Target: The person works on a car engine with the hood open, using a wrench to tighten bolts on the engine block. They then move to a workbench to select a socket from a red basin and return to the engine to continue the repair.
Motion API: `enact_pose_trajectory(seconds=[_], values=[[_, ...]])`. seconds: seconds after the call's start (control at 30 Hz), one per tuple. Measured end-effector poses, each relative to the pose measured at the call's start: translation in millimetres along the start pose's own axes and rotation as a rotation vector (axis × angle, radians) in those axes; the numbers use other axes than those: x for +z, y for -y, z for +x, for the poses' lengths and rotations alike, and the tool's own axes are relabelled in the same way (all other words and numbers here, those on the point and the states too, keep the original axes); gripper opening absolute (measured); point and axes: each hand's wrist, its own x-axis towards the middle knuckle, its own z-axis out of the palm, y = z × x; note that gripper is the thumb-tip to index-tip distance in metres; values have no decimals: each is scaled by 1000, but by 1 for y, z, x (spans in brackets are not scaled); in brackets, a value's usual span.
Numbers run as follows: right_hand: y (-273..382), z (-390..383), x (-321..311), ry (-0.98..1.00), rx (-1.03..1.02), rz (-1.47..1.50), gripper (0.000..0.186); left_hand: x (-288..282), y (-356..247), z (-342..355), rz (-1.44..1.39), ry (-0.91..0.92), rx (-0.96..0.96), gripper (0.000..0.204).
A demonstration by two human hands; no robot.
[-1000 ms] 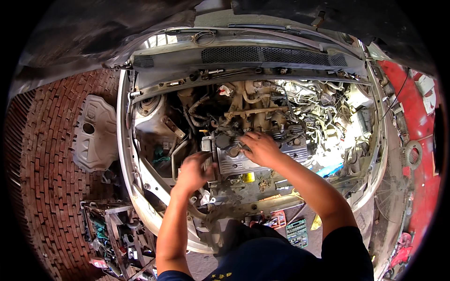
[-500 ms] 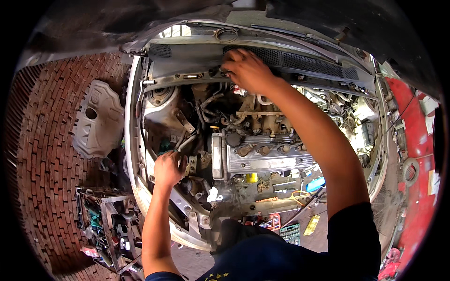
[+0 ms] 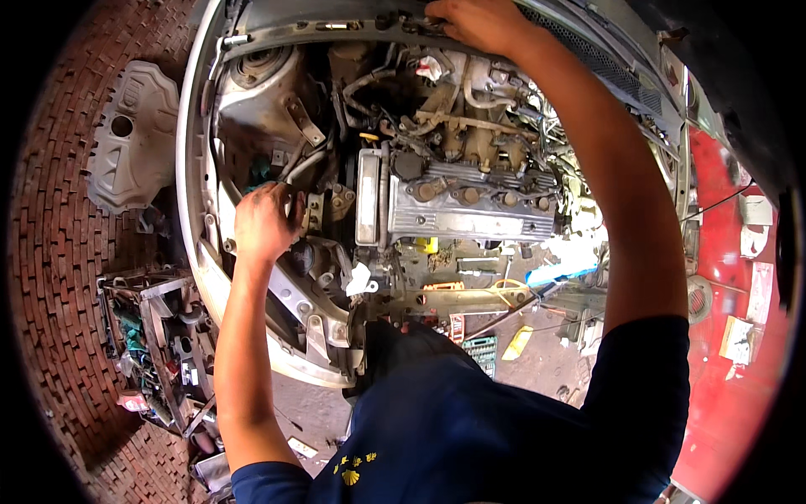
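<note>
An open engine bay lies before me, with a grey engine valve cover at its middle. My left hand rests at the left side of the bay, beside a metal bracket. Its fingers are bent in; what lies under them is hidden. Stretched to the far side, my right hand sits on the cowl panel below the windscreen. Those fingers are curled down, and anything between them cannot be made out. A socket tool lies on the panel's edge to the left of this hand.
A second socket piece lies at the far left corner. White paper sits by the engine's near left. A brick floor with a metal pan and a cluttered rack is at left. A red panel stands at right.
The view has tilted downward and nearer, so the bay appears higher. My right hand has shifted slightly right along the cowl. My left hand stays beside the bracket.
</note>
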Motion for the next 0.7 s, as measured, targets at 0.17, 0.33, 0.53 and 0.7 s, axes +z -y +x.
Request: enact_pose_trajectory(seconds=[0.17, 0.33, 0.53, 0.7], values=[[-4, -16, -14, 108, 59, 65, 20, 3, 2, 0, -22, -65, 58, 19], [-4, -11, -14, 66, -31, -35, 20, -1, -2, 0, -22, 8, -4, 18], [-3, 5, -5, 25, -33, 69, 20, 0, -1, 0, -23, -22, 4, 15], [3, 13, 3, 224, 76, -92, 30, 1, 1, -1, -9, 3, -13, 14]])
